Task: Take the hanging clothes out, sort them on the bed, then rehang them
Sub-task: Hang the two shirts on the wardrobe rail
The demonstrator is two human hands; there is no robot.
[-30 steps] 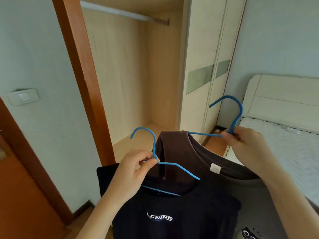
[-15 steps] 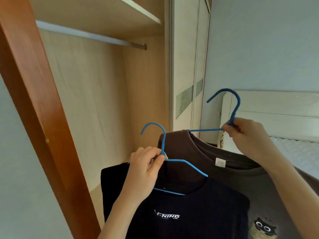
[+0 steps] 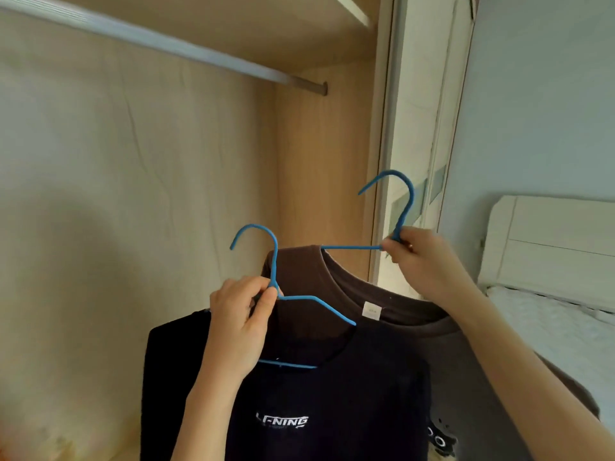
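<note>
Nearest, low in view: a black T-shirt [image 3: 316, 394] with white lettering across the chest, draped on a blue hanger [image 3: 332, 310]. Pinched at the foot of the hook by the left hand [image 3: 243, 314], thumb and curled fingers closed on the wire. Just behind and to the right, a brown T-shirt [image 3: 449, 361] on a second blue hanger [image 3: 349, 247], gripped the same way by the right hand [image 3: 422, 257], fingers wrapped round the base of the hook and held somewhat higher than the left. Both hooks upright, open ends turned to the left, neither caught on anything. Farther off, above both hands, the closet rail [image 3: 166, 43]: no hanger on the stretch in view, long axis running from the upper left edge down to its socket in the side panel at centre right. Left hook directly beneath that line, so probably a plain lift up and over. Right hook nearer the rail in height but out past its right end, in front of the sliding door [image 3: 416, 128]; likely needs a shift left first. Depth to the rail hard to judge. Counted: two hands, two hangers, two shirts, one rail. Farthest right, the bed [image 3: 549, 327] and its white headboard [image 3: 549, 244].
</note>
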